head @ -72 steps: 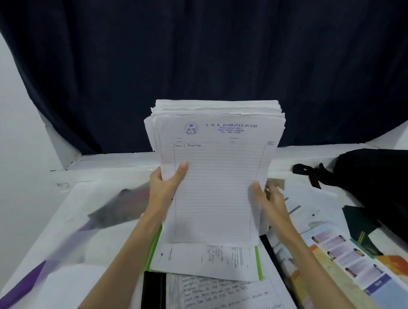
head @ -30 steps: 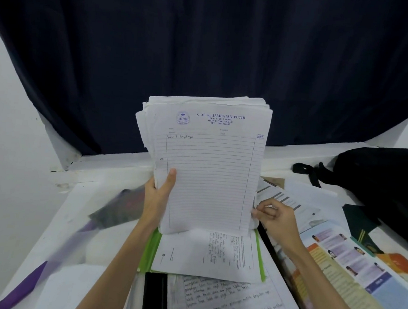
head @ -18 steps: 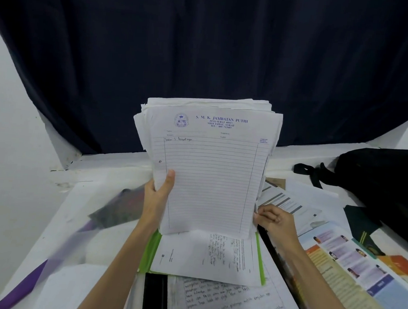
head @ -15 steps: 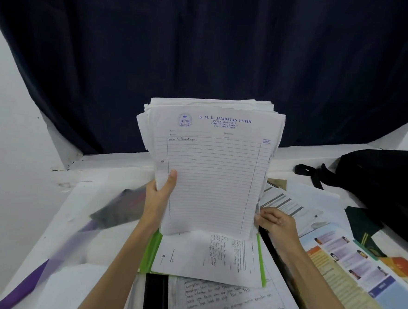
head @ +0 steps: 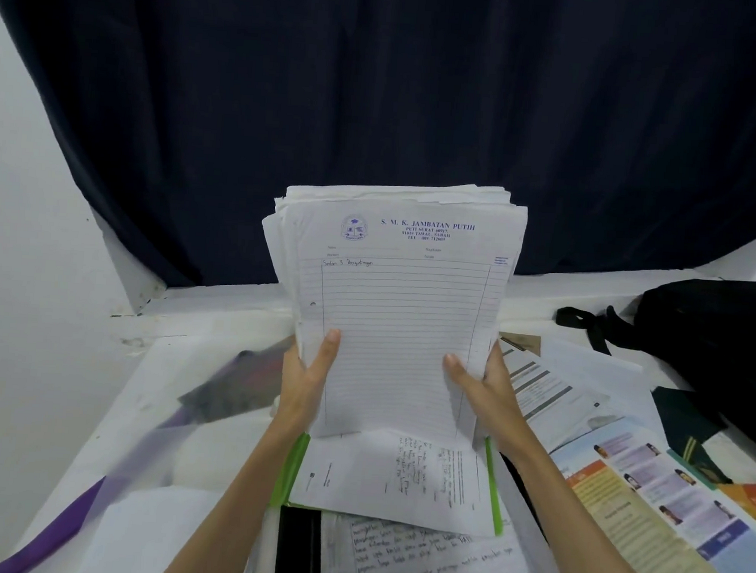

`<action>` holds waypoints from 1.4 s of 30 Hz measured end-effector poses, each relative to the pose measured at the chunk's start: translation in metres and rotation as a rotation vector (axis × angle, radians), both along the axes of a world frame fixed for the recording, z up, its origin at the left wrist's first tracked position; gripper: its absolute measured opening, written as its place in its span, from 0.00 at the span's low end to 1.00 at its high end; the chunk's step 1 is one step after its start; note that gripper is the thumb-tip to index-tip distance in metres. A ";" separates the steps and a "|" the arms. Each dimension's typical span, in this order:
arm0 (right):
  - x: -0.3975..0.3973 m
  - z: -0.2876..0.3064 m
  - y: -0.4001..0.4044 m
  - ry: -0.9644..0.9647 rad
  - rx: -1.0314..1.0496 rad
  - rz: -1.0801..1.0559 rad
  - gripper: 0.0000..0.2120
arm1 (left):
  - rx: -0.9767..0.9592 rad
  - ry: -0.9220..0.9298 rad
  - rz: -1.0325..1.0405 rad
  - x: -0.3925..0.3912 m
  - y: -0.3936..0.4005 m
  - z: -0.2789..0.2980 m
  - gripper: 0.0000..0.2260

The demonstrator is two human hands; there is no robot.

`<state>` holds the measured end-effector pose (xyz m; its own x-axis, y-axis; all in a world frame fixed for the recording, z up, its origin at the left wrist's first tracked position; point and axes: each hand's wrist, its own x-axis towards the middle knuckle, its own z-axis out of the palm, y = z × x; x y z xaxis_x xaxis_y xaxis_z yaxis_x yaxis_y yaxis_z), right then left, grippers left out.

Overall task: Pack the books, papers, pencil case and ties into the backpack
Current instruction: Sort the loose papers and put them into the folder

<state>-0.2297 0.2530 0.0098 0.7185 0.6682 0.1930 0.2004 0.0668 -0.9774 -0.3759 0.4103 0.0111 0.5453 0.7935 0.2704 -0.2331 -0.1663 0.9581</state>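
Observation:
A thick stack of lined white papers (head: 403, 315) stands upright in the middle of the view, its lower edge just above the table. My left hand (head: 307, 382) grips its lower left side, thumb across the front sheet. My right hand (head: 483, 390) grips the lower right side, thumb on the front too. The black backpack (head: 721, 341) lies at the far right of the table. A dark green tie (head: 688, 424) lies in front of the backpack.
Under the stack lies a green folder (head: 287, 472) with loose sheets on it. A handwritten page (head: 428, 563) sits nearer me. Colourful open books (head: 647, 506) spread at the right. A clear plastic sleeve with a purple edge (head: 83, 503) lies at the left. A dark curtain (head: 379, 107) hangs behind.
My right hand rose from the stack's bottom right corner and now grips the right side with its thumb on the front. The stack shifted slightly right.

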 end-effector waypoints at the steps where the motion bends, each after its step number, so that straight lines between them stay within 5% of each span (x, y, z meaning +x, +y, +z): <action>1: -0.003 -0.001 0.002 -0.019 0.000 -0.036 0.31 | 0.003 0.001 0.023 0.001 -0.001 -0.004 0.24; 7: -0.007 0.007 0.011 -0.100 -0.024 -0.197 0.26 | -0.017 0.040 0.273 0.020 -0.006 0.006 0.12; 13: 0.004 0.024 0.000 -0.042 -0.042 -0.226 0.06 | 0.039 0.228 0.139 0.022 0.004 0.035 0.10; 17: 0.005 -0.008 -0.006 0.048 -0.169 -0.212 0.04 | -0.108 0.408 0.070 0.021 0.010 0.003 0.20; 23: -0.004 -0.047 -0.011 0.134 -0.336 -0.242 0.10 | -0.203 0.555 0.075 0.008 -0.003 -0.044 0.18; 31: -0.006 -0.039 -0.013 0.210 -0.386 -0.282 0.09 | 0.110 0.819 0.067 0.006 0.003 -0.035 0.14; 34: -0.007 -0.026 -0.019 0.014 -0.576 -0.232 0.12 | 0.167 0.869 -0.008 0.001 0.004 -0.032 0.14; 38: -0.009 0.005 -0.025 -0.601 -1.052 -0.359 0.16 | 0.187 0.967 -0.059 -0.011 0.013 -0.025 0.20; 42: -0.021 0.026 -0.007 -0.824 -0.972 -0.439 0.19 | 0.331 0.942 0.203 -0.046 0.043 -0.025 0.17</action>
